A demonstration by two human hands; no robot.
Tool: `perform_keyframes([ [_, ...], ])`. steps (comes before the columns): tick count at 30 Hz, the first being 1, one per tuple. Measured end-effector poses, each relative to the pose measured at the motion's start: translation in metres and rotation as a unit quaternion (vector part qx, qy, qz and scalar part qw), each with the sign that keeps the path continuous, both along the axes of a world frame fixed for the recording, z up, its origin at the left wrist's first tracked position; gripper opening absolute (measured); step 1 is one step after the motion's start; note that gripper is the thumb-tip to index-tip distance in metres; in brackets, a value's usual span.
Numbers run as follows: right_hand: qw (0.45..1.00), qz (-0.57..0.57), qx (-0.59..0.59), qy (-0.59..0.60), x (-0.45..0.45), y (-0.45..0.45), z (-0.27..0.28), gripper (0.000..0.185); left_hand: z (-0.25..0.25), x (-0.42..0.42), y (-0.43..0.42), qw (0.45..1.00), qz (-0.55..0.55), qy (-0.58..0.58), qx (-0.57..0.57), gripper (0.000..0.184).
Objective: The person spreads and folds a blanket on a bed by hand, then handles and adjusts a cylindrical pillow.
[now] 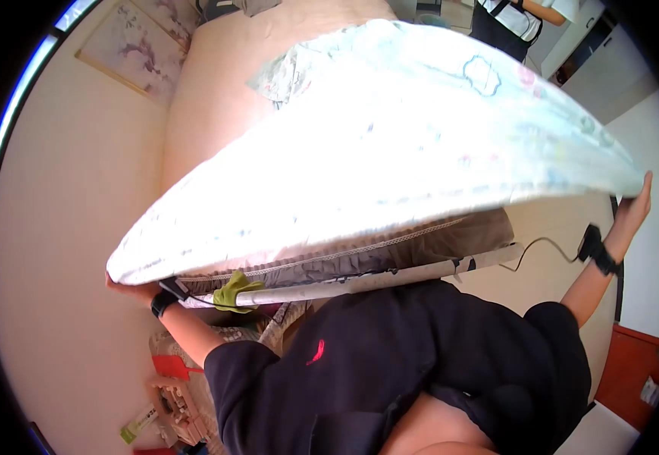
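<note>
A large white quilt (360,144) with pale blue and pink prints is stretched between my hands and billows upward. My left hand (134,290) is closed on its left corner, with the fingers mostly hidden underneath. At the opposite corner, my right hand (635,206) grips the fabric from the edge. Both wrists wear black straps with small devices and cables. The quilt hangs above the bed (216,114), covering much of it from sight. A crumpled grey-green patterned cloth (291,80) lies on the bed beyond the quilt.
In front of me runs a pale bed rail (360,285) with a green cloth (232,291) tied on. Lower left are a red flat object (170,367) and a wooden rack (178,409). Another person (507,26) stands at the upper right. A wall (72,205) bounds the left side.
</note>
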State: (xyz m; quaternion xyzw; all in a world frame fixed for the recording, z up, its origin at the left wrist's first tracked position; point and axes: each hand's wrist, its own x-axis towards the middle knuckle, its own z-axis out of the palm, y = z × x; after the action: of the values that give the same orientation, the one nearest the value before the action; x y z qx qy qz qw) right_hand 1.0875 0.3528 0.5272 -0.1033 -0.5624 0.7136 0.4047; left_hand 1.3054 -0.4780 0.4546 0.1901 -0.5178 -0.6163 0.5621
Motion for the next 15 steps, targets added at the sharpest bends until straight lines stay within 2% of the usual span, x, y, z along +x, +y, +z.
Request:
perform_keyframes([
  [1, 1.000, 0.009, 0.003, -0.021, 0.019, -0.006, -0.004, 0.038, 0.002, 0.011, 0.010, 1.000, 0.007, -0.016, 0.015, 0.045],
  [2, 0.999, 0.019, 0.006, -0.044, 0.036, -0.012, -0.011, 0.038, 0.002, 0.024, 0.005, 0.991, -0.071, 0.007, 0.110, 0.050],
  [3, 0.994, 0.027, 0.035, -0.101, 0.049, -0.012, -0.022, 0.037, -0.014, 0.036, -0.015, 0.994, -0.063, -0.043, 0.084, 0.056],
  [4, 0.984, 0.035, 0.065, -0.160, 0.055, -0.012, -0.031, 0.036, -0.026, 0.047, -0.032, 0.985, -0.136, -0.050, 0.093, 0.052],
  [5, 0.959, 0.084, 0.152, -0.222, 0.060, -0.016, -0.040, 0.035, -0.043, 0.052, -0.048, 0.981, -0.121, -0.075, 0.134, 0.050],
  [6, 0.921, 0.132, 0.235, -0.282, 0.065, -0.027, -0.046, 0.036, -0.048, 0.054, -0.049, 0.974, -0.105, -0.100, 0.173, 0.048],
  [7, 0.863, 0.187, 0.290, -0.369, 0.064, -0.042, -0.048, 0.038, -0.052, 0.051, -0.050, 0.944, -0.112, -0.124, 0.285, 0.040],
  [8, 0.806, 0.229, 0.351, -0.419, 0.054, -0.025, -0.074, 0.042, -0.099, 0.064, -0.106, 0.911, -0.232, -0.134, 0.313, 0.033],
  [9, 0.770, 0.247, 0.353, -0.471, 0.048, -0.038, -0.086, 0.044, -0.118, 0.064, -0.109, 0.910, -0.267, -0.259, 0.181, 0.030],
  [11, 0.691, 0.365, 0.314, -0.539, 0.027, -0.025, -0.144, 0.044, -0.131, 0.047, -0.094, 0.839, -0.327, -0.408, 0.151, 0.027],
  [12, 0.640, 0.399, 0.338, -0.563, 0.017, -0.030, -0.173, 0.043, -0.135, 0.026, -0.075, 0.787, -0.355, -0.437, 0.254, 0.026],
  [13, 0.586, 0.430, 0.360, -0.585, 0.010, -0.037, -0.200, 0.042, -0.131, 0.006, -0.049, 0.748, -0.355, -0.503, 0.249, 0.027],
  [14, 0.584, 0.441, 0.342, -0.589, 0.011, -0.056, -0.218, 0.042, -0.128, -0.014, -0.022, 0.704, -0.352, -0.566, 0.242, 0.028],
  [15, 0.551, 0.494, 0.290, -0.607, 0.003, -0.067, -0.232, 0.041, -0.133, -0.036, -0.004, 0.674, -0.373, -0.605, 0.203, 0.028],
])
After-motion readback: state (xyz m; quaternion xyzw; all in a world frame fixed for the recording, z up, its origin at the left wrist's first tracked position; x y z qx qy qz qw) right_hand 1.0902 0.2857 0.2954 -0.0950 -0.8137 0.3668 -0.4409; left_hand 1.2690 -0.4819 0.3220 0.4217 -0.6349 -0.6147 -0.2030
